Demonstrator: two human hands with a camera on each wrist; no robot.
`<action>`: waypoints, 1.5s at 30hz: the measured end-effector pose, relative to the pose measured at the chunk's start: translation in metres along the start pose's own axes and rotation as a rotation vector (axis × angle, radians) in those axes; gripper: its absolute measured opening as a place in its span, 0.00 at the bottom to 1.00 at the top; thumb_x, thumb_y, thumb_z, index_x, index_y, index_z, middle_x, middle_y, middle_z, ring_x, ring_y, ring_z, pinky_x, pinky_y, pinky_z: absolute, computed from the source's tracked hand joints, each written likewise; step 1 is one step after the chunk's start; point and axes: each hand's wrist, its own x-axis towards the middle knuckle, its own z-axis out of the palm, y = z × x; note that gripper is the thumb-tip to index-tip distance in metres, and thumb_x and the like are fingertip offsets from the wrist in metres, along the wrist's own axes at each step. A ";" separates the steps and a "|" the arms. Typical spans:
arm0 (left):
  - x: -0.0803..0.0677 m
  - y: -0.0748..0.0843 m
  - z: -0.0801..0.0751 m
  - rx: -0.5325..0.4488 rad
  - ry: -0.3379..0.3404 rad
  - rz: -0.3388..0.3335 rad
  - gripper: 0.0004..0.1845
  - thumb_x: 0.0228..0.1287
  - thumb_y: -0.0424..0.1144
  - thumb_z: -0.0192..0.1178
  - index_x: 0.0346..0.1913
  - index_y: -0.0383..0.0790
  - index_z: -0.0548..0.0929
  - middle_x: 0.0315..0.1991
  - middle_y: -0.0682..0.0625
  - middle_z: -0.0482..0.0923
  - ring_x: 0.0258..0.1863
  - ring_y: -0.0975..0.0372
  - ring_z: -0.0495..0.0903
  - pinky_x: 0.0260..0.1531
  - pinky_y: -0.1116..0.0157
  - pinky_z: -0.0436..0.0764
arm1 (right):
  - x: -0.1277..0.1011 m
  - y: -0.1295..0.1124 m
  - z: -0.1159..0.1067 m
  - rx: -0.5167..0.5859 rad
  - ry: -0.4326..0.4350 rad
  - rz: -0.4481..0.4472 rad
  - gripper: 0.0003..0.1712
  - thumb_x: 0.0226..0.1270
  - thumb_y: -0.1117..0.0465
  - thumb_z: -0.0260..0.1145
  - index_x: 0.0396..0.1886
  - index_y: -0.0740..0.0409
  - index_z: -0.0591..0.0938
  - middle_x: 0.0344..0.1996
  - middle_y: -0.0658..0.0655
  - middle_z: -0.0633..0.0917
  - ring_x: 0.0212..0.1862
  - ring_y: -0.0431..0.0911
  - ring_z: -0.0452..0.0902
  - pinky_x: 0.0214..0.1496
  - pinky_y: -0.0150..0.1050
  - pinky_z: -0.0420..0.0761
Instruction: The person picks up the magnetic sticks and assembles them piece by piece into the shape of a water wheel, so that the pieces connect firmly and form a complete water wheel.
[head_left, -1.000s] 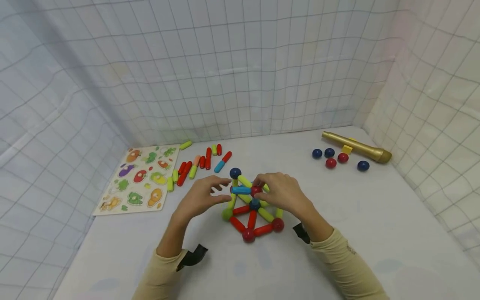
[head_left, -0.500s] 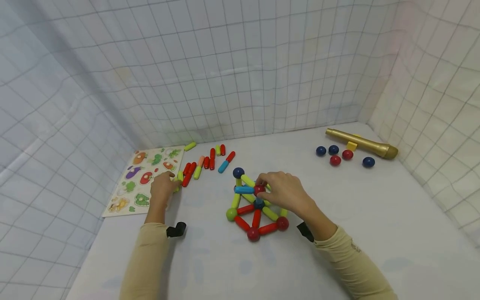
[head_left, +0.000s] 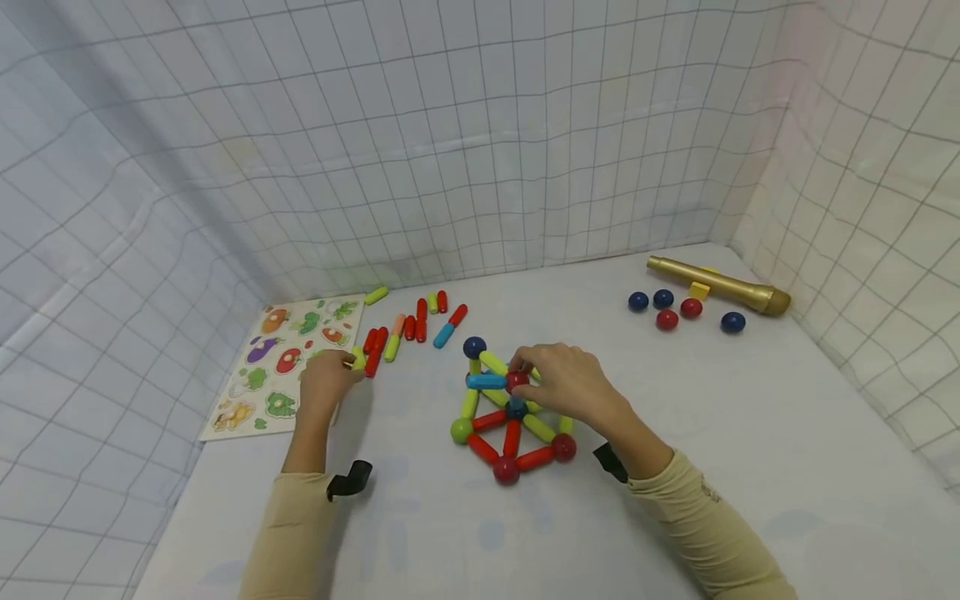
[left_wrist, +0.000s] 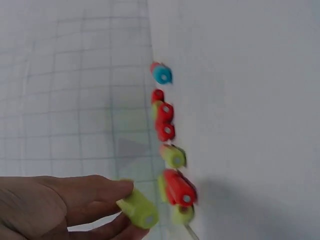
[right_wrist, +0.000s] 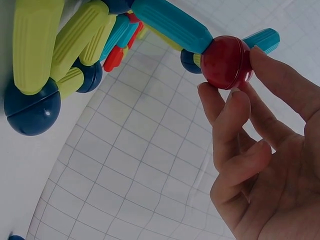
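Note:
My left hand (head_left: 324,385) is beside the puzzle board's right edge. In the left wrist view its thumb and fingers pinch a short yellow-green magnetic rod (left_wrist: 141,211), lifted near the row of loose rods. My right hand (head_left: 570,385) holds a red ball (right_wrist: 225,62) high on a structure of magnetic rods and balls (head_left: 512,437). A blue rod (head_left: 487,382) sticks out leftward from that ball, and a second blue rod runs down from it. Red rods and a green ball (head_left: 461,431) form part of the base. My right hand hides part of the structure's back side.
Loose red, green and blue rods (head_left: 377,352) lie at the left back, by a vegetable picture board (head_left: 262,367). On the right are several blue and red balls (head_left: 667,319) and a gold tube (head_left: 716,285). Gridded cloth walls (head_left: 480,167) enclose the table.
My left hand has left the structure, moved left to the loose rods and taken a yellow-green rod. The right hand has kept its hold on the red ball.

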 end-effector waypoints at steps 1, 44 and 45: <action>-0.005 0.004 -0.001 -0.036 -0.012 0.036 0.21 0.62 0.38 0.63 0.54 0.26 0.80 0.47 0.34 0.83 0.43 0.46 0.81 0.39 0.55 0.80 | 0.000 0.000 0.000 -0.003 -0.002 0.002 0.15 0.60 0.50 0.72 0.46 0.47 0.84 0.38 0.47 0.87 0.35 0.41 0.77 0.32 0.33 0.75; -0.057 0.070 0.081 -0.193 -0.429 0.310 0.25 0.44 0.40 0.78 0.47 0.44 0.80 0.39 0.50 0.82 0.37 0.61 0.78 0.39 0.62 0.83 | -0.004 -0.001 0.006 0.020 -0.023 0.055 0.16 0.59 0.50 0.73 0.46 0.46 0.84 0.40 0.48 0.87 0.42 0.46 0.80 0.38 0.38 0.78; -0.055 0.068 0.082 -0.201 -0.413 0.307 0.24 0.44 0.40 0.78 0.46 0.44 0.80 0.38 0.50 0.82 0.37 0.61 0.78 0.38 0.62 0.82 | -0.004 0.001 0.006 0.019 -0.024 0.047 0.16 0.59 0.50 0.72 0.47 0.45 0.84 0.40 0.48 0.87 0.43 0.47 0.81 0.38 0.38 0.78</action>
